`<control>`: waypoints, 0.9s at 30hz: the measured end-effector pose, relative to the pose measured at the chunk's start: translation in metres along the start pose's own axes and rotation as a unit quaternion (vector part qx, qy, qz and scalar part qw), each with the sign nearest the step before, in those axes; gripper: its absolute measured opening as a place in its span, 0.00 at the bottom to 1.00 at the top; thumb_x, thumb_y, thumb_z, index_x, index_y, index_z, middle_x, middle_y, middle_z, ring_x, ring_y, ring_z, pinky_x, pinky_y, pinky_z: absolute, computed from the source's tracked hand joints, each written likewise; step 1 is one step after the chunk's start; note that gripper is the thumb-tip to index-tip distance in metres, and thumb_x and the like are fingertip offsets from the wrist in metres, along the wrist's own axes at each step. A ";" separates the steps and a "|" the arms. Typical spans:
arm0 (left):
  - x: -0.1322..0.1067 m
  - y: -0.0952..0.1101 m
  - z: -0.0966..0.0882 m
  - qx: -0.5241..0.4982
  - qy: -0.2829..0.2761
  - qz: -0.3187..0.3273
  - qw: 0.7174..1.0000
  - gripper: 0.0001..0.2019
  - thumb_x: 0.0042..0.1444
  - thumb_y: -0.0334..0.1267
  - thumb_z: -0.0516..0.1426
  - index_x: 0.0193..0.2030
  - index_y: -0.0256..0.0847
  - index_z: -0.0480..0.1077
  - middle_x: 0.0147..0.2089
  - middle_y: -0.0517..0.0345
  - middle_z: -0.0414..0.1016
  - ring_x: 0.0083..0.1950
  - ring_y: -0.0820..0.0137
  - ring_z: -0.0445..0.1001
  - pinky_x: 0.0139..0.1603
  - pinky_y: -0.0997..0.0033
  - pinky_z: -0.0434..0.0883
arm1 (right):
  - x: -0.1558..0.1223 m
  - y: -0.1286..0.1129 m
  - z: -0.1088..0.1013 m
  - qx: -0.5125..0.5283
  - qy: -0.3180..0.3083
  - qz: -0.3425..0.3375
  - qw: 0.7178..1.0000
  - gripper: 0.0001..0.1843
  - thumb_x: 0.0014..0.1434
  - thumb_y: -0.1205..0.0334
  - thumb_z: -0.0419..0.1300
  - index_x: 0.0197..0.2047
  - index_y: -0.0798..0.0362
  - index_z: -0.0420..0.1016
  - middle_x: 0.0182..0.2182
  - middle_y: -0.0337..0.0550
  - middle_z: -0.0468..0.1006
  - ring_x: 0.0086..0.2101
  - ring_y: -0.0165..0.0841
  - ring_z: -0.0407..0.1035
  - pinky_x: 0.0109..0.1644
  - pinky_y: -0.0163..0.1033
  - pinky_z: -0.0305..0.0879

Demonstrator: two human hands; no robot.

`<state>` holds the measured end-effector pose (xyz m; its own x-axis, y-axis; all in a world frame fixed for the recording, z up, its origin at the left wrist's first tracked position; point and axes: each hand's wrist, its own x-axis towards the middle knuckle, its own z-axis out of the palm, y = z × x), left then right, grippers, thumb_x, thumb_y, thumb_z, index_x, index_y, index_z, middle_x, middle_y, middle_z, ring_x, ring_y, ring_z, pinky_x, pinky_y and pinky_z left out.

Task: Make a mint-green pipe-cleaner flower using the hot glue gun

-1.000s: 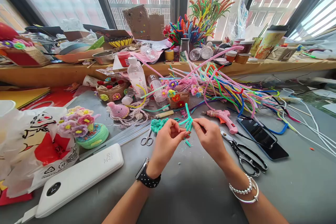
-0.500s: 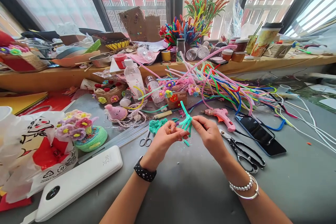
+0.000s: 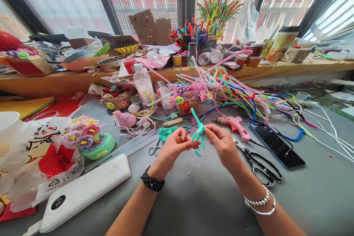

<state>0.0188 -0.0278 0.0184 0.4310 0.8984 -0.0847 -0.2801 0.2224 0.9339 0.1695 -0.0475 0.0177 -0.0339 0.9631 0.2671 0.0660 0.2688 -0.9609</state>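
Between my two hands is a bent turquoise pipe cleaner (image 3: 196, 118), one end sticking up and several strands folded below. My left hand (image 3: 177, 147) pinches the lower loops between thumb and fingers. With thumb and forefinger, my right hand (image 3: 219, 142) grips the bend at its right side. Just behind my left hand lies a bundle of turquoise pipe-cleaner pieces (image 3: 166, 132), with small scissors (image 3: 154, 149) beside it. A short turquoise offcut (image 3: 198, 153) lies on the table under the work.
Right of my right hand lie large black-handled scissors (image 3: 261, 166), a pink glue gun (image 3: 235, 125) and a phone (image 3: 276, 145). A heap of colourful pipe cleaners (image 3: 238, 88) spreads behind. At left are a white power bank (image 3: 88, 191) and a pipe-cleaner flower pot (image 3: 98, 145).
The turquoise piece has turned slightly in my fingers, and its lower strands now slant toward my left hand. The whole view has shifted a little.
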 end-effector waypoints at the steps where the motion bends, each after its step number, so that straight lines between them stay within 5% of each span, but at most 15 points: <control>1: 0.000 0.000 -0.001 0.009 -0.008 0.001 1.000 0.20 0.40 0.33 0.64 0.25 0.40 0.52 0.20 0.68 0.69 0.27 0.74 0.71 0.29 0.76 0.60 | 0.000 0.000 -0.001 0.004 -0.009 -0.001 1.000 0.13 0.57 0.54 0.51 0.31 0.54 0.71 0.23 0.37 0.66 0.24 0.26 0.56 0.26 0.32 0.51; 13: 0.000 0.012 -0.015 0.100 -0.039 0.086 0.991 0.18 0.43 0.35 0.62 0.26 0.41 0.53 0.25 0.63 0.73 0.28 0.72 0.73 0.30 0.74 0.66 | -0.001 -0.006 -0.012 0.037 -0.225 0.031 0.973 0.15 0.56 0.52 0.53 0.27 0.55 0.69 0.23 0.36 0.62 0.25 0.26 0.54 0.28 0.32 0.50; 19: -0.006 0.016 -0.020 0.182 -0.088 0.128 0.971 0.15 0.44 0.32 0.61 0.24 0.40 0.54 0.26 0.58 0.75 0.35 0.69 0.74 0.39 0.69 0.68 | 0.003 -0.006 -0.021 0.018 -0.403 0.003 0.915 0.15 0.56 0.55 0.53 0.27 0.58 0.70 0.21 0.36 0.62 0.24 0.24 0.53 0.27 0.30 0.52; 23: -0.010 0.022 -0.022 0.181 -0.148 0.044 0.971 0.14 0.44 0.32 0.62 0.24 0.38 0.57 0.26 0.58 0.74 0.29 0.73 0.72 0.31 0.74 0.67 | 0.004 -0.010 -0.024 -0.040 -0.482 -0.056 0.874 0.14 0.57 0.58 0.52 0.28 0.59 0.72 0.21 0.37 0.65 0.23 0.24 0.55 0.28 0.30 0.54; 27: -0.009 0.023 -0.026 0.138 -0.167 -0.057 0.975 0.12 0.43 0.34 0.62 0.26 0.38 0.59 0.26 0.58 0.74 0.25 0.75 0.70 0.27 0.75 0.66 | 0.002 -0.017 -0.024 -0.119 -0.482 -0.080 0.864 0.17 0.59 0.57 0.49 0.31 0.57 0.74 0.21 0.37 0.67 0.23 0.25 0.58 0.29 0.29 0.56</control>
<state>-0.0133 -0.0208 0.0319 0.7145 0.6897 -0.1176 0.0063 0.1617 0.9868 0.1926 -0.0495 0.0364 -0.8697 0.4833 0.1006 0.1825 0.5042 -0.8441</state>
